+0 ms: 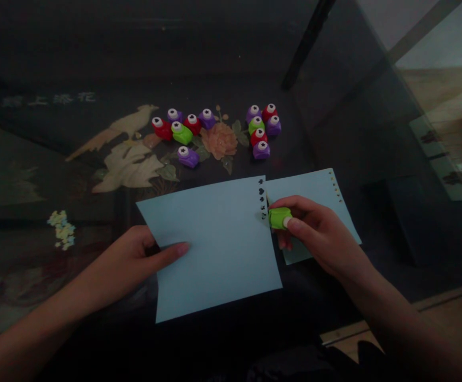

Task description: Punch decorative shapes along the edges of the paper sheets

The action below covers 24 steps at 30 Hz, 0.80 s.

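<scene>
Holding green punch (279,218) inside right grip (322,233), blue sheet (221,241) pinched in left grip (140,257)

Blue sheet (219,244) in left hand (141,254), green punch (277,218) in right hand (322,231) at sheet's right edge

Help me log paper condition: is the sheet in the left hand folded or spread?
Spread: the blue sheet shows all four corners and no visible crease; the left hand grips its left edge.
</scene>
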Motion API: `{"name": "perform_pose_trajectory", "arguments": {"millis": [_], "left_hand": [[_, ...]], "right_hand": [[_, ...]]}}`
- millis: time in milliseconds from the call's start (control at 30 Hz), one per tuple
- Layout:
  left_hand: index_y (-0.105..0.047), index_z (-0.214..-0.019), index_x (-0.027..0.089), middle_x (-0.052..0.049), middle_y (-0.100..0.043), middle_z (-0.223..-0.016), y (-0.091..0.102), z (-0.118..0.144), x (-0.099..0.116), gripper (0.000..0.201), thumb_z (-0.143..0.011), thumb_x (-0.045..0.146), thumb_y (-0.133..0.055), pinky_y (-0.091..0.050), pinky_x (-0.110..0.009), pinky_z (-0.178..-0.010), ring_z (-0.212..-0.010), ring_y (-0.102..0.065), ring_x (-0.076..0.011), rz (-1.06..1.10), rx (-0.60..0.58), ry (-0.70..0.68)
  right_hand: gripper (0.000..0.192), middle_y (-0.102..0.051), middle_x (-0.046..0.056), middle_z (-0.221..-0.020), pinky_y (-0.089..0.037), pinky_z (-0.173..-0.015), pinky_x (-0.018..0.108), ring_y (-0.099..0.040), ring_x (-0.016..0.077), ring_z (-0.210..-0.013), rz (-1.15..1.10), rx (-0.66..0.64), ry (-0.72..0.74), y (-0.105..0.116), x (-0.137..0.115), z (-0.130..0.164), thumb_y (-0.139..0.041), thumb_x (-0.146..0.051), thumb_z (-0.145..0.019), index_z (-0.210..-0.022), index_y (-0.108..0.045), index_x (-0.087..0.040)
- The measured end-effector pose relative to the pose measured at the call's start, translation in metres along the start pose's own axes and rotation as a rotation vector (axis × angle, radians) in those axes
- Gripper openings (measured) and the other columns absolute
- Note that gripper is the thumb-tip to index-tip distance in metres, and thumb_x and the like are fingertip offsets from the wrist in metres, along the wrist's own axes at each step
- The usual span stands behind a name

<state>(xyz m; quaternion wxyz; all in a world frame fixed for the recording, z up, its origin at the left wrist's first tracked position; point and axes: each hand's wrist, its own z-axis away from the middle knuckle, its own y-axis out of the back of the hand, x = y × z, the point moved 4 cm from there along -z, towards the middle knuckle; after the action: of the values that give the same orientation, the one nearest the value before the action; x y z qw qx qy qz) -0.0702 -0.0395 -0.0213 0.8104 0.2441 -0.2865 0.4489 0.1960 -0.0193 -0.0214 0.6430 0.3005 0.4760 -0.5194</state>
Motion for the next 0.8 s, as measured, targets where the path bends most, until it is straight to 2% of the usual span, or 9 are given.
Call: {"name": "perform_pose_trajectory", "arguments": {"millis": [533, 800], "left_hand": [[-0.072, -0.073, 0.023, -0.003, -0.074, -0.075, -0.0002, 0.0006, 0.0003, 0.032, -0.07, 0.054, -0.069, -0.057, -0.032, -0.071, -0.074, -0.067, -0.0221, -0.034, -0.004, -0.035], [-0.07, -0.074, 0.022, -0.003, -0.075, -0.08, -0.0073, 0.001, -0.0017, 0.029, -0.073, 0.05, -0.065, -0.057, -0.031, -0.069, -0.073, -0.067, -0.0207, -0.035, -0.019, -0.038]], "right_hand": [[0.018, -0.062, -0.004, -0.067, -0.046, -0.048, 0.019, -0.057, 0.0066, -0.05, -0.014, -0.018, -0.038, -0.0038, -0.0022, 0.0025, -0.07, -0.028, -0.079, -0.094, -0.065, -0.019], [0.021, -0.059, -0.005, -0.067, -0.044, -0.047, 0.02, -0.055, 0.0076, -0.052, 0.014, -0.042, -0.061, -0.01, -0.0032, 0.003, -0.071, -0.023, -0.074, -0.092, -0.06, -0.021]]}}
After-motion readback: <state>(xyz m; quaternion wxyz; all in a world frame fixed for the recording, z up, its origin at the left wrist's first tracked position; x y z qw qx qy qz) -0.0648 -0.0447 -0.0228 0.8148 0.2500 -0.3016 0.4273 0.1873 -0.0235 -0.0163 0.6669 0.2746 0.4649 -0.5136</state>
